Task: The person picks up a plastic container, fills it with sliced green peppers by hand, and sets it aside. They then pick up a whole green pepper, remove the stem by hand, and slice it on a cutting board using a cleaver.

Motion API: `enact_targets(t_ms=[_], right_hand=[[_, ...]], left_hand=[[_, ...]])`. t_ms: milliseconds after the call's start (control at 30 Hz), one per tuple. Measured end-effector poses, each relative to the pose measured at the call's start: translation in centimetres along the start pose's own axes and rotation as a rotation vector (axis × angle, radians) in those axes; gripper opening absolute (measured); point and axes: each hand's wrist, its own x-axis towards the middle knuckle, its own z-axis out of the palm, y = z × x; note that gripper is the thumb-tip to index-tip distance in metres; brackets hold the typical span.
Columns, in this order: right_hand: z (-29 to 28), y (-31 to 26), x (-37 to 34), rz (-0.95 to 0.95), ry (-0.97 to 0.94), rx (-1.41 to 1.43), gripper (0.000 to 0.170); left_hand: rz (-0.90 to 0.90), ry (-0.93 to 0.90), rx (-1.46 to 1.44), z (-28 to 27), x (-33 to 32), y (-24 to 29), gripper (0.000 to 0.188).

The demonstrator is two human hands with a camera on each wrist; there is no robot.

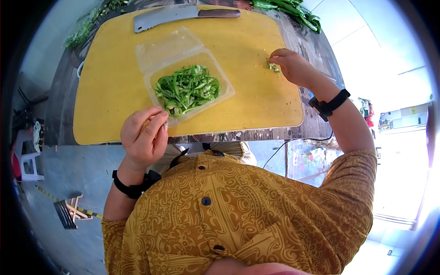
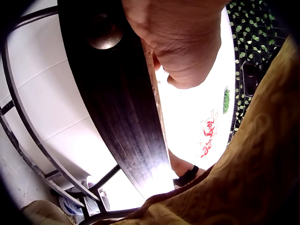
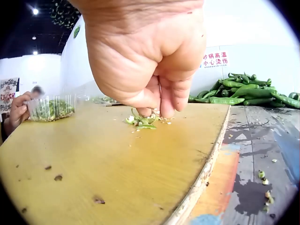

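Observation:
A clear plastic box with its lid folded back stands on the yellow cutting board, holding sliced green peppers. The left hand pinches the box's near left corner; in the left wrist view that hand shows, but its fingertips are mostly hidden. At the board's right side the right hand has its fingers bent down onto a small heap of pepper scraps. In the right wrist view the fingertips of the right hand pinch at these scraps.
A cleaver lies across the board's far edge. Whole green peppers are piled at the table's far right, and leafy trimmings lie at the far left. Small bits are scattered on the table beside the board.

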Motion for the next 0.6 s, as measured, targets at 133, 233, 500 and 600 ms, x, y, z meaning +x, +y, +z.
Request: enact_targets(t_ms=[133, 233, 500, 600], right_hand=[[-0.5, 0.6, -0.2, 0.013, 0.075, 0.119, 0.032], [-0.4, 0.1, -0.2, 0.034, 0.064, 0.073, 0.034], [0.6, 0.7, 1.1, 0.195, 0.057, 0.248, 0.031], [0.4, 0.8, 1.7, 0.179, 0.022, 0.235, 0.022]], left_hand=[[0.004, 0.007, -0.001, 0.0, 0.0, -0.1, 0.025], [0.001, 0.006, -0.003, 0.1, -0.1, -0.1, 0.025], [0.005, 0.016, -0.011, 0.1, 0.0, 0.0, 0.025], [0.003, 0.013, -0.014, 0.0, 0.0, 0.0, 0.025]])
